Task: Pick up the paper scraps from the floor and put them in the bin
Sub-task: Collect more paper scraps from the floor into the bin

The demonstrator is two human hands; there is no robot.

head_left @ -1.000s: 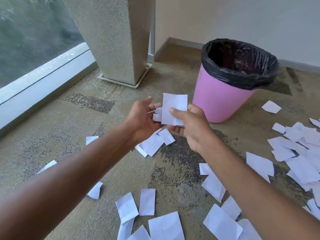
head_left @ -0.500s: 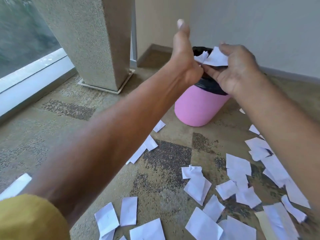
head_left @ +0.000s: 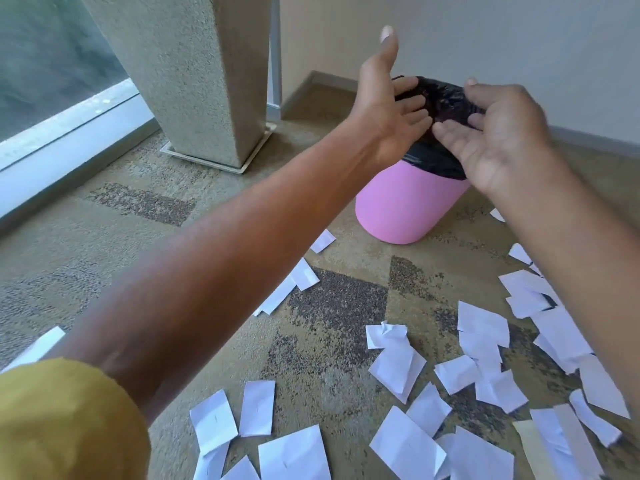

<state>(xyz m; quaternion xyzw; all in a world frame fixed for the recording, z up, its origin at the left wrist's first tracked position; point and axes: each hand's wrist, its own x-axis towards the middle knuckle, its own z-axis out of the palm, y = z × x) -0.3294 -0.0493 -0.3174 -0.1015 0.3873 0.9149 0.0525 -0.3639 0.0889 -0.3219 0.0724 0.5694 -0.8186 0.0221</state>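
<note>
A pink bin (head_left: 405, 202) with a black liner (head_left: 440, 98) stands on the carpet near the wall. My left hand (head_left: 388, 109) and my right hand (head_left: 498, 133) hover over its mouth, both open with fingers spread and nothing in them. The hands hide most of the bin's opening. Several white paper scraps (head_left: 398, 368) lie scattered on the carpet in front of the bin and to the right (head_left: 554, 334). More scraps (head_left: 256, 407) lie close to me at the bottom.
A speckled concrete pillar (head_left: 194, 81) rises left of the bin on a metal base. A window with a low white sill (head_left: 69, 129) runs along the left. A pale wall (head_left: 485, 39) with a skirting board stands behind the bin.
Both hands carried a bunch of scraps up from in front of me to the bin's mouth, then opened. The scraps have left my hands and are out of sight.
</note>
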